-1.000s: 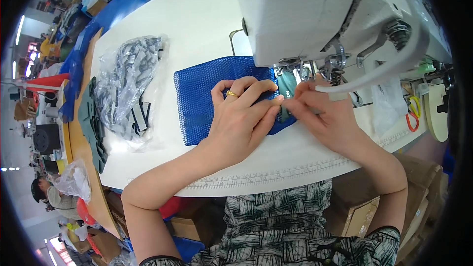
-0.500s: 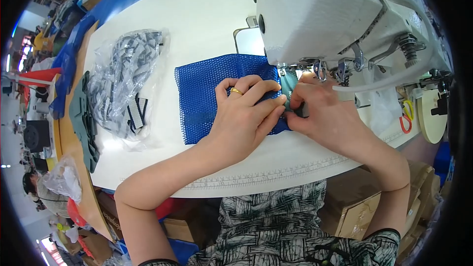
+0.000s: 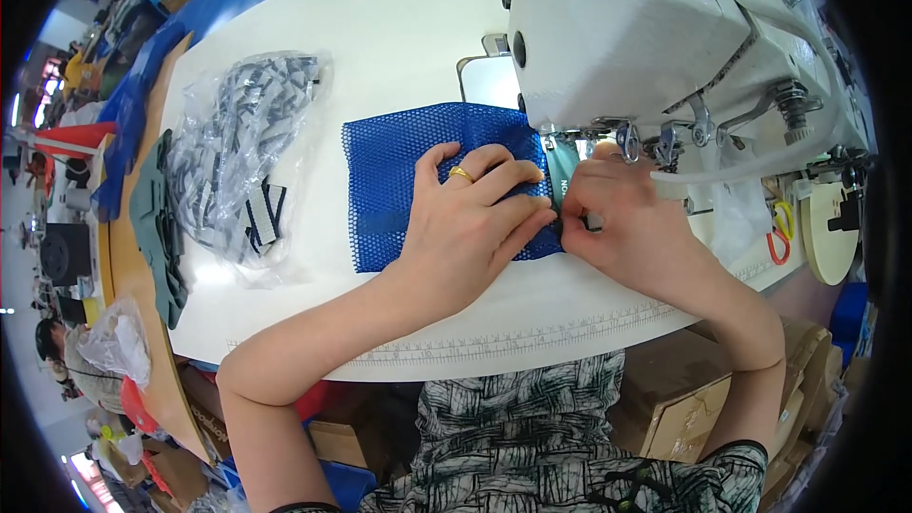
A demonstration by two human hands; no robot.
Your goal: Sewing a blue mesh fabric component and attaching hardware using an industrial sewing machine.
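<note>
One blue mesh piece (image 3: 380, 195), lying on the white surface (image 3: 294, 323) with its right edge at the sewing machine (image 3: 632, 47), whose head overhangs the green strip (image 3: 562, 164). Left hand (image 3: 464, 228) laid over the mesh, fingers bent; right hand (image 3: 635, 217) at the edge, thumb and finger curled toward each other, though whether either clamps cloth cannot be told. Surroundings: clear bag (image 3: 233, 157) of striped pieces, left; green cloth stack (image 3: 157, 237), far left; red-and-yellow-handled scissors (image 3: 780, 245), right.
</note>
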